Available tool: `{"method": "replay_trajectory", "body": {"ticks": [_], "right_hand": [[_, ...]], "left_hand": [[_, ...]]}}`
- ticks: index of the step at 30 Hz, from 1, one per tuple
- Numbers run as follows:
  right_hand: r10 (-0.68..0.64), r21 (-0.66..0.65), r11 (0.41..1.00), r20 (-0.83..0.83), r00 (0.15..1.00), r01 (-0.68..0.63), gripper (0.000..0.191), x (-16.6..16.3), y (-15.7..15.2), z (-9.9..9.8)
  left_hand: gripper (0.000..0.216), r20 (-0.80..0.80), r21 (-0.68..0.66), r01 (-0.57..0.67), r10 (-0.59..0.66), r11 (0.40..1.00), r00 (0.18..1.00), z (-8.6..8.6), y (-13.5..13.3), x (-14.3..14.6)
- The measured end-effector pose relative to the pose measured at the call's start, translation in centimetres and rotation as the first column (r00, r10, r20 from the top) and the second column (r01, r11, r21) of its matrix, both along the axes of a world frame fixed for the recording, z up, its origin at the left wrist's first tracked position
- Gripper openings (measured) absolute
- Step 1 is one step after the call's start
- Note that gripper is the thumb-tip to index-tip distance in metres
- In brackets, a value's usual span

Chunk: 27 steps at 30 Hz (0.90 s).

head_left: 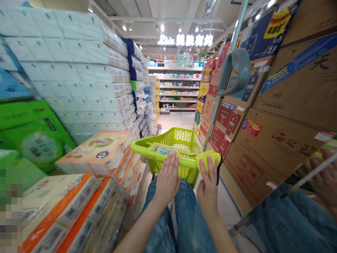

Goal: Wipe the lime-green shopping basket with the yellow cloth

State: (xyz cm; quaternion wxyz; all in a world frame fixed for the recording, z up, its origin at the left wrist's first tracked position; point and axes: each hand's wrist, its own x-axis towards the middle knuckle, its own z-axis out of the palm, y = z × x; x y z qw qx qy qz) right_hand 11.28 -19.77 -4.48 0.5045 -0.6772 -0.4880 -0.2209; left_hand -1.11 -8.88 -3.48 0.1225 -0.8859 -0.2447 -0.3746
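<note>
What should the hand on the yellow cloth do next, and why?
Maybe the right hand could slide the yellow cloth a little along the green cart handle, toward the left hand. Its fingers already lie on the cloth, and a bare bit of handle shows between the two hands.

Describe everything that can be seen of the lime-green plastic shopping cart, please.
The lime-green, plastic-looking shopping cart stands upright in front of the person's blue-denim legs. Its basket is perforated; a rounded near handle bar adjoins a labelled panel. The left hand rests over this bar; the right hand lies on a soft-looking yellow item at the bar's right end.
</note>
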Motion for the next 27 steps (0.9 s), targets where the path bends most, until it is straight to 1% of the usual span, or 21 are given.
{"method": "replay_trajectory", "body": {"ticks": [3, 5, 7, 9, 11, 13, 15, 18, 20, 23, 25, 27], "right_hand": [[0.031, 0.060, 0.998, -0.120, 0.992, -0.024, 0.075, 0.8, 0.0, 0.6], [-0.006, 0.048, 0.999, -0.118, 0.993, 0.012, 0.076, -0.3, 0.7, 0.7], [-0.075, 0.007, 0.997, -0.057, 0.996, 0.076, 0.075, -2.3, 1.8, 0.5], [-0.122, -0.048, 0.991, 0.042, 0.992, 0.124, 0.073, -4.5, 3.0, 0.1], [-0.114, -0.117, 0.985, 0.131, 0.985, 0.130, 0.072, -6.2, 3.9, -0.5], [-0.087, -0.168, 0.979, 0.178, 0.980, 0.117, 0.072, -6.9, 4.3, -0.9], [-0.080, -0.189, 0.975, 0.186, 0.979, 0.116, 0.072, -6.5, 3.9, -1.2], [-0.094, -0.146, 0.982, 0.159, 0.983, 0.117, 0.075, -4.1, 2.5, -1.3], [-0.085, -0.084, 0.992, 0.093, 0.992, 0.093, 0.078, -2.0, 1.5, -1.0], [-0.042, -0.009, 0.999, -0.075, 0.996, 0.042, 0.084, 0.3, 0.6, -0.3], [-0.022, 0.012, 1.000, -0.142, 0.990, 0.024, 0.087, 0.6, 0.6, 0.2], [-0.033, 0.005, 0.999, -0.124, 0.992, 0.034, 0.085, -0.3, 0.9, 0.7]], "left_hand": [[0.077, 0.009, 0.003, -0.003, 0.003, 1.000, 1.000, 0.0, 0.0, 0.1], [0.077, 0.012, 0.007, -0.004, 0.004, 1.000, 1.000, -0.1, 0.0, 0.2], [0.076, 0.014, 0.009, -0.008, 0.008, 1.000, 1.000, -0.2, 0.1, 0.1], [0.074, 0.012, 0.024, -0.016, 0.016, 1.000, 1.000, -0.5, 0.3, 0.1], [0.072, 0.014, 0.063, -0.032, 0.032, 0.997, 0.999, -0.8, 0.6, 0.0], [0.071, 0.008, 0.096, -0.043, 0.042, 0.994, 0.999, -1.0, 0.8, -0.1], [0.072, -0.014, 0.080, -0.033, 0.034, 0.996, 0.999, -1.0, 0.8, -0.1], [0.076, -0.035, 0.025, -0.016, 0.017, 1.000, 0.999, -0.6, 0.4, -0.1], [0.077, -0.027, 0.011, -0.017, 0.018, 1.000, 0.999, -0.4, 0.2, 0.0], [0.079, -0.009, 0.015, -0.024, 0.025, 1.000, 1.000, -0.3, 0.0, 0.2], [0.079, 0.006, 0.026, -0.035, 0.035, 0.999, 0.999, -0.4, 0.0, 0.4], [0.079, 0.013, 0.036, -0.043, 0.042, 0.998, 0.999, -0.5, 0.0, 0.5]]}}
